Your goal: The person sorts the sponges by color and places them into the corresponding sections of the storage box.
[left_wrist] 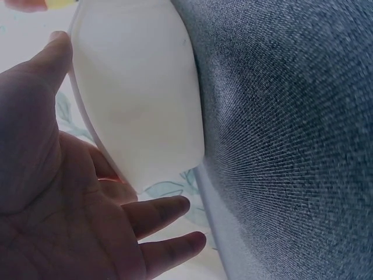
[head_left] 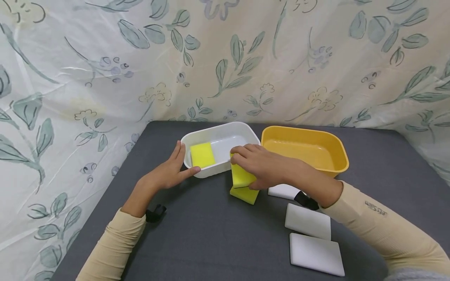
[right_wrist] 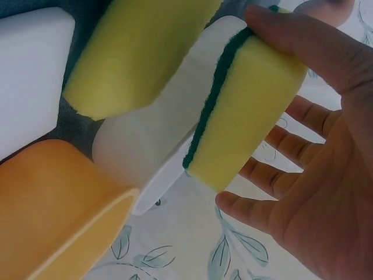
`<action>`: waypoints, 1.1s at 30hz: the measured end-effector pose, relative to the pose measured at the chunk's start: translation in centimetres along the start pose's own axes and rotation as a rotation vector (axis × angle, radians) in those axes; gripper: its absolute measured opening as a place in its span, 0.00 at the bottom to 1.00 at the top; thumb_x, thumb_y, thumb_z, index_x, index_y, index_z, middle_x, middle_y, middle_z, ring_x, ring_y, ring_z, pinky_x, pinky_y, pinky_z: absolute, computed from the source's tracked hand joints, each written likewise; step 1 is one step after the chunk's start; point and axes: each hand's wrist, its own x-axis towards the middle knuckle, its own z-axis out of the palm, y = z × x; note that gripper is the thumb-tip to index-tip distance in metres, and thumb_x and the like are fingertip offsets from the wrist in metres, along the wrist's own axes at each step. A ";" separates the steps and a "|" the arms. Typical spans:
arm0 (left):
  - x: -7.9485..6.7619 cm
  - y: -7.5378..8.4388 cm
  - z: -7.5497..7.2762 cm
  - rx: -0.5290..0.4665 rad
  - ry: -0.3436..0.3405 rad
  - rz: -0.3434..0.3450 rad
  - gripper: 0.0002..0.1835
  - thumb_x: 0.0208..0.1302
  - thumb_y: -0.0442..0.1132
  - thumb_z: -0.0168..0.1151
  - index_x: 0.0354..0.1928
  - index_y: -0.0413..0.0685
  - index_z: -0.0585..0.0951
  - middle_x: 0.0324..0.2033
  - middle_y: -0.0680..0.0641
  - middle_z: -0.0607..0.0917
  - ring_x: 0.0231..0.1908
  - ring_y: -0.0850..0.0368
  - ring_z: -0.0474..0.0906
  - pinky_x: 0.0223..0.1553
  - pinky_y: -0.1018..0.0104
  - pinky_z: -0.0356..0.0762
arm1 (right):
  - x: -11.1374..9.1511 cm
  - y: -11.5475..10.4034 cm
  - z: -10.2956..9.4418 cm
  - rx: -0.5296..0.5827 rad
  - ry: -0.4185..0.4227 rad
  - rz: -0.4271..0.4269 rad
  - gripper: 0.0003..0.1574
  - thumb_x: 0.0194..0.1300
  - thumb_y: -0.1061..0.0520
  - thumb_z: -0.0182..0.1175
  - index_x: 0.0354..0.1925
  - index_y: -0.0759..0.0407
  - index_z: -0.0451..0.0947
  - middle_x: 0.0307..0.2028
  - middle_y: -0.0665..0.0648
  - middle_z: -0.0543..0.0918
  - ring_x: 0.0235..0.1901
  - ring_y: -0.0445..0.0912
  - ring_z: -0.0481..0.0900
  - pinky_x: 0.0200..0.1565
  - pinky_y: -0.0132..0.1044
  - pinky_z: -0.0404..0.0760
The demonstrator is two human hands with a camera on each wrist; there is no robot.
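Note:
My right hand (head_left: 261, 164) grips a yellow sponge (head_left: 240, 177) between thumb and fingers, near the front wall of a white tub (head_left: 232, 144). In the right wrist view a dark green scouring layer (right_wrist: 215, 93) shows along the held sponge. Below it, another yellow sponge (head_left: 247, 196) lies on the table. A third yellow sponge (head_left: 202, 155) lies inside the white tub at its left end. My left hand (head_left: 165, 171) touches that end of the tub, its thumb at the near rim and its fingers extended along the outside.
A yellow-orange tub (head_left: 302, 150) stands right beside the white one. Several white rectangular pads, among them a middle pad (head_left: 308, 221) and a near pad (head_left: 316, 253), lie under and beside my right forearm. A floral cloth (head_left: 218, 58) hangs behind the dark grey table (head_left: 211, 234).

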 end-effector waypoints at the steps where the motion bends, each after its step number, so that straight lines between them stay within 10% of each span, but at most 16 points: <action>1: 0.0 0.0 0.0 0.002 0.000 -0.001 0.60 0.69 0.69 0.52 0.77 0.37 0.30 0.76 0.41 0.24 0.76 0.42 0.32 0.70 0.44 0.50 | 0.1 0.0 0.1 0.001 -0.001 0.002 0.46 0.48 0.53 0.81 0.59 0.57 0.67 0.63 0.60 0.69 0.60 0.57 0.67 0.64 0.52 0.65; 33: -0.1 -0.2 0.4 0.006 0.017 -0.001 0.60 0.68 0.70 0.52 0.77 0.38 0.30 0.77 0.39 0.25 0.76 0.40 0.33 0.69 0.43 0.53 | 0.2 0.2 0.4 0.015 -0.045 0.013 0.42 0.53 0.56 0.78 0.62 0.56 0.68 0.67 0.60 0.69 0.66 0.55 0.65 0.67 0.50 0.64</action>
